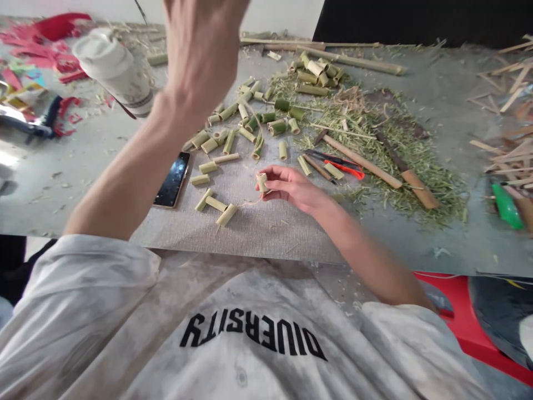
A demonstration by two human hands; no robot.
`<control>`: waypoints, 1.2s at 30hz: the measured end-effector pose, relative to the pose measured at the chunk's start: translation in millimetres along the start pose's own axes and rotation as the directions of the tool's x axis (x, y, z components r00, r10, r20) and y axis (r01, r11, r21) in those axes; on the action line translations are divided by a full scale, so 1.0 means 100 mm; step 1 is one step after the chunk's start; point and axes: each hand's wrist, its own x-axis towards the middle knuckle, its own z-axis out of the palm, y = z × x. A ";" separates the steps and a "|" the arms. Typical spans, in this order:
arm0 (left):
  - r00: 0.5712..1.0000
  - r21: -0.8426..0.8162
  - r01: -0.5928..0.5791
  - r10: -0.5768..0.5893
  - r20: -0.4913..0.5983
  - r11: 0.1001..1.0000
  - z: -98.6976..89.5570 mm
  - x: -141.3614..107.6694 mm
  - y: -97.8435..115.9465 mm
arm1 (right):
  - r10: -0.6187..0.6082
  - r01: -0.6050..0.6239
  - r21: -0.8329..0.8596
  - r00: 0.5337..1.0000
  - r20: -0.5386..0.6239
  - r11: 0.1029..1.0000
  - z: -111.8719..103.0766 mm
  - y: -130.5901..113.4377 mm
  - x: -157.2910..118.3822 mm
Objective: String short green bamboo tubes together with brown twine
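Note:
My right hand [293, 189] pinches a short bamboo piece [261, 181] between thumb and fingers, above the textured grey mat [266, 233]. A thin strand runs from below it towards the left. My left hand [204, 44] is raised high at the top edge of the view; its fingers are outside the picture. To the left of my right hand, three bamboo pieces [216, 204] form an H shape on the mat. Other cut bamboo tubes [208, 167] lie just beyond them. A phone [172, 180] rests beneath my left forearm.
A lidded white cup [112, 69] stands at the left, near red scraps [50, 47]. Several bamboo tubes [278, 128] are scattered ahead. On the right lie a hammer [362, 158], a wooden-handled blade [418, 186], an orange-handled tool [347, 168], shavings [441, 200] and wood strips [516, 150].

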 end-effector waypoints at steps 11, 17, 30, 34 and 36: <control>0.859 -0.449 0.235 0.032 0.511 0.862 -0.63 -2.17 0.55 | 0.003 0.003 0.183 0.999 -0.036 0.983 0.18 0.10 0.02; 0.847 -0.473 0.299 -0.003 0.531 0.829 -0.50 -2.24 0.69 | -0.014 0.020 0.072 0.996 -0.090 0.997 0.25 0.16 0.05; 0.876 -0.480 0.199 0.065 0.478 0.854 -0.69 -2.43 0.62 | -0.155 0.145 -0.768 0.986 0.061 0.623 0.18 0.03 0.01; 0.876 -0.445 0.175 0.067 0.478 0.878 -0.71 -2.57 0.69 | -0.174 0.301 -0.876 0.952 0.253 0.376 0.17 0.02 0.04; 0.876 -0.441 0.186 0.055 0.478 0.878 -0.69 -2.62 0.74 | -0.153 0.332 -0.898 0.942 0.299 0.288 0.18 0.04 0.06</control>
